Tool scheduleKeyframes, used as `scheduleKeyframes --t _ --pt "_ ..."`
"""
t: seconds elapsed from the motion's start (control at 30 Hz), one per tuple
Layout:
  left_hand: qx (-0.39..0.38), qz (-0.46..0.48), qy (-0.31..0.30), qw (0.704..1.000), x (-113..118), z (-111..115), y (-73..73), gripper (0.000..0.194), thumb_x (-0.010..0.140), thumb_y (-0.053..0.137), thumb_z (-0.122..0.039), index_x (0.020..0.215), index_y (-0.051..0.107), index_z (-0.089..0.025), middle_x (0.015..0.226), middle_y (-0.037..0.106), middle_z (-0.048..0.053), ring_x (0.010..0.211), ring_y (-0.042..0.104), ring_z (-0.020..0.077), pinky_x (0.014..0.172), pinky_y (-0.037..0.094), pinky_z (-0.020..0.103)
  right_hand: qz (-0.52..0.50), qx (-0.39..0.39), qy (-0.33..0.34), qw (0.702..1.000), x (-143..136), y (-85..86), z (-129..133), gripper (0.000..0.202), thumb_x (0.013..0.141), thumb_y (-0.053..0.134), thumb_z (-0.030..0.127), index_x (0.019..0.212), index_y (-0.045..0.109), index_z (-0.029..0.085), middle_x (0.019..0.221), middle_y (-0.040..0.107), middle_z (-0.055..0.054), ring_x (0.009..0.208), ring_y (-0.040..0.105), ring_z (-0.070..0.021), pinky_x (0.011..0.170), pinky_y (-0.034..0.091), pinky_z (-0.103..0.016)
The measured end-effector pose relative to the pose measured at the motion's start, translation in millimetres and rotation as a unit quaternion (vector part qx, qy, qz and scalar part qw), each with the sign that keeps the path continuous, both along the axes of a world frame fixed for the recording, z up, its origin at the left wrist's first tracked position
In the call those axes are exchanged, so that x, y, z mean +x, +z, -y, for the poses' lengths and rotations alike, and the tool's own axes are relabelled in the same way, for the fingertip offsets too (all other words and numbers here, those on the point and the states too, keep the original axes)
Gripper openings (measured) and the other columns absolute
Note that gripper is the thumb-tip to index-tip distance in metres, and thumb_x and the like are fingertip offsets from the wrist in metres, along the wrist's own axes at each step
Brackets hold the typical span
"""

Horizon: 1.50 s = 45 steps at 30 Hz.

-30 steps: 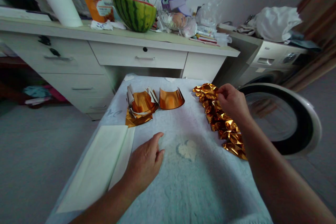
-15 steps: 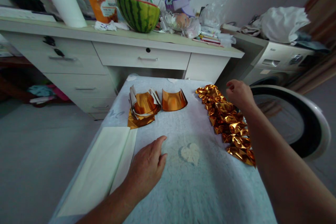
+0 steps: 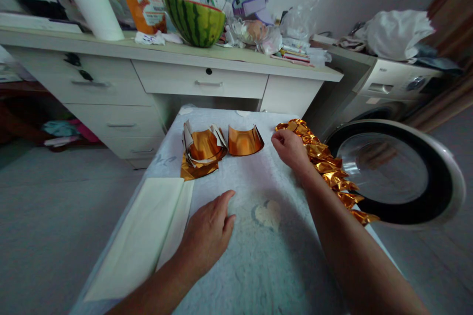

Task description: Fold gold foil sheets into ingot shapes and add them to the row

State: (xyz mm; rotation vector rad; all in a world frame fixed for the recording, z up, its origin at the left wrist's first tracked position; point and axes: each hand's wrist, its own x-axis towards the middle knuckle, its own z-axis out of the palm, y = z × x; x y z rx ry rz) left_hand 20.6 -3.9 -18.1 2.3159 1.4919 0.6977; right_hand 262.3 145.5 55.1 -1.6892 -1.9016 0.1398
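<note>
My left hand (image 3: 209,236) rests on the cloth-covered table (image 3: 240,266) with its thumb and forefinger apart, holding nothing. My right hand (image 3: 290,147) is loosely closed beside the far end of a row of crumpled gold foil pieces (image 3: 327,165), and nothing shows in its fingers. My right forearm lies along that row and hides part of it. To the left of the right hand are curved gold foil sheets (image 3: 244,142). Farther left sits a thicker stack of curled gold sheets with white backs (image 3: 205,145).
Folded pale paper (image 3: 136,236) lies along the table's left side. Behind stands a white drawer desk (image 3: 207,78) bearing a cut watermelon (image 3: 195,19), a paper roll (image 3: 90,2) and plastic bags. At right, a washing machine's round door (image 3: 391,172) hangs open close to the table edge.
My right hand has moved left across the far end of the foil row, toward the curved sheets. The row's near end has shifted right. My left hand has stayed in place.
</note>
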Motion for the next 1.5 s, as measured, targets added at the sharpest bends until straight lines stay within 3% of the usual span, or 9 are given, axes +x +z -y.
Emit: scheduleKeyframes --t 0.17,0.27,0.43,0.87,1.5 --pt "-0.006 0.003 0.001 1.000 0.3 -0.1 0.8 0.042 0.088 0.048 -0.017 0.129 0.045 -0.020 0.080 0.065 0.002 0.076 0.066 0.0203 0.065 0.054 0.032 0.006 0.001 -0.021 1.000 -15.7 -20.2 -11.2 0.011 0.081 0.062 0.027 0.078 0.061 0.017 0.080 0.064 -0.005 0.073 0.055 -0.0175 0.068 0.039 -0.028" --pt "0.001 0.009 -0.001 1.000 0.4 -0.3 0.6 0.042 0.088 0.049 -0.017 0.130 0.045 -0.020 0.082 0.065 0.003 0.079 0.067 0.0209 0.066 0.055 0.032 0.049 0.006 -0.058 0.997 -25.4 -29.1 -13.3 0.020 0.079 0.067 0.035 0.087 0.060 0.018 0.089 0.064 -0.007 0.079 0.057 -0.0197 0.069 0.039 -0.028" --pt "0.002 0.006 -0.003 1.000 0.1 -0.4 -0.7 0.043 0.087 0.049 -0.016 0.130 0.046 -0.018 0.084 0.066 0.005 0.082 0.067 0.0220 0.067 0.055 0.033 0.112 -0.036 -0.132 0.984 -35.6 -36.4 -10.7 0.028 0.087 0.061 0.046 0.081 0.063 0.019 0.084 0.068 -0.010 0.075 0.060 -0.0215 0.061 0.036 -0.028" --pt "-0.003 -0.009 -0.007 1.000 0.4 -0.2 0.8 0.042 0.088 0.049 -0.016 0.130 0.044 -0.017 0.085 0.067 0.006 0.084 0.067 0.0227 0.068 0.056 0.034 0.122 -0.005 -0.129 0.984 -37.2 -46.7 -5.1 0.027 0.095 0.051 0.038 0.084 0.067 0.018 0.088 0.070 -0.009 0.077 0.061 -0.0198 0.062 0.031 -0.029" --pt "-0.044 -0.002 -0.008 0.999 1.5 -0.3 6.6 0.042 0.087 0.049 -0.015 0.130 0.048 -0.012 0.085 0.065 0.008 0.083 0.066 0.0246 0.072 0.054 0.037 0.098 -0.074 -0.145 0.982 -31.7 -39.7 2.0 0.026 0.093 0.048 0.025 0.094 0.072 0.016 0.095 0.073 -0.013 0.086 0.066 -0.0220 0.075 0.043 -0.028"
